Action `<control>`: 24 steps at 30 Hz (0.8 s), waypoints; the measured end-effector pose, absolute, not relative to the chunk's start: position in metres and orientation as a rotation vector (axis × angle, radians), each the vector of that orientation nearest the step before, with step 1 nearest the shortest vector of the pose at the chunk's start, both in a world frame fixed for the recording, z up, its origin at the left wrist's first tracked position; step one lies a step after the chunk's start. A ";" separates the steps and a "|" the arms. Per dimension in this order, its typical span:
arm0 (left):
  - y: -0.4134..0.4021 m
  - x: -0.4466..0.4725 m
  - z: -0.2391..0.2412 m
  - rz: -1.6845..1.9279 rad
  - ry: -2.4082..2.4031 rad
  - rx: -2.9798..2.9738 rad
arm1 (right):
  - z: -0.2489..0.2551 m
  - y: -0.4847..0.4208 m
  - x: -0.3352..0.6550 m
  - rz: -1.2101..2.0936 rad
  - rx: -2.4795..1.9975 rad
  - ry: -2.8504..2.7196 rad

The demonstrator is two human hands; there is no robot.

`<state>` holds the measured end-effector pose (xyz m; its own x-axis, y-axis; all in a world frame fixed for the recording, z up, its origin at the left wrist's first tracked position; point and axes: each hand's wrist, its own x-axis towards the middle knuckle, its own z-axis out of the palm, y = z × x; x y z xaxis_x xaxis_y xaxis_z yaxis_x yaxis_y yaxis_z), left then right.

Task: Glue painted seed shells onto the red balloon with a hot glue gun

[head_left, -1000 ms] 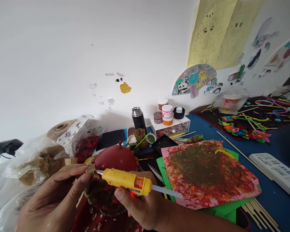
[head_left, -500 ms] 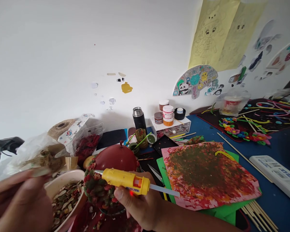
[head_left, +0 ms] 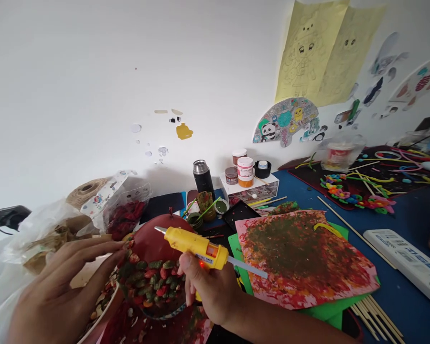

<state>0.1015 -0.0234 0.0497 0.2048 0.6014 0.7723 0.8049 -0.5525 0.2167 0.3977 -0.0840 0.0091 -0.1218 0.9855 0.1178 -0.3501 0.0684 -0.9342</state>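
My right hand [head_left: 213, 286] grips a yellow hot glue gun [head_left: 195, 246], its red light lit and a clear glue stick [head_left: 247, 266] poking out of the back. The metal nozzle points left, just in front of a dark red balloon [head_left: 152, 237]. Painted red and green pistachio shells [head_left: 157, 282] cover the balloon's lower part. At the balloon's left edge, my left hand [head_left: 68, 282] has its thumb and fingertips pinched together against the shell covering; the shell in them is hidden. Under that hand stands a pale bowl [head_left: 109, 306] of loose shells, partly covered.
A paint-smeared sheet [head_left: 308, 258] lies on green paper to the right. Behind stand a black flask [head_left: 203, 179] and paint jars [head_left: 245, 171] on a white box. Wooden sticks [head_left: 376, 317] and a white power strip [head_left: 404, 263] lie at the right; plastic bags [head_left: 25, 267] crowd the left.
My left hand has moved right, from beside the bowl to the balloon's left edge, carrying a pale shell. The glue gun's nozzle has lifted off the shell covering, and more of the shells show.
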 end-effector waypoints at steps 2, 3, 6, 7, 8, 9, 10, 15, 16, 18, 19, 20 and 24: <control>-0.024 0.110 0.059 -1.202 -1.224 -2.334 | 0.009 -0.083 0.397 1.395 -0.813 -1.091; -0.024 0.113 0.063 -1.184 -1.175 -2.358 | 0.008 -0.082 0.396 1.400 -0.813 -1.096; -0.020 0.116 0.072 -1.172 -1.087 -2.392 | 0.007 -0.082 0.394 1.412 -0.821 -1.108; -0.020 0.117 0.073 -1.176 -1.071 -2.396 | 0.007 -0.082 0.394 1.413 -0.828 -1.110; -0.019 0.118 0.075 -1.181 -1.056 -2.397 | 0.007 -0.082 0.394 1.413 -0.835 -1.109; -0.019 0.119 0.075 -1.180 -1.042 -2.400 | 0.006 -0.082 0.393 1.413 -0.842 -1.105; -0.020 0.119 0.075 -1.174 -1.031 -2.401 | 0.006 -0.082 0.393 1.413 -0.846 -1.101; -0.020 0.115 0.073 -1.131 -1.032 -2.413 | 0.005 -0.081 0.395 1.404 -0.807 -1.129; -0.020 0.113 0.073 -1.121 -1.034 -2.423 | 0.005 -0.081 0.396 1.404 -0.796 -1.134; -0.019 0.110 0.072 -1.087 -1.029 -2.445 | 0.004 -0.080 0.396 1.409 -0.785 -1.139; -0.019 0.108 0.072 -1.070 -1.020 -2.450 | 0.004 -0.080 0.396 1.410 -0.784 -1.139; -0.018 0.106 0.072 -1.053 -1.013 -2.452 | 0.003 -0.080 0.395 1.408 -0.785 -1.137; -0.015 0.101 0.072 -1.002 -1.016 -2.453 | 0.002 -0.080 0.394 1.417 -0.767 -1.126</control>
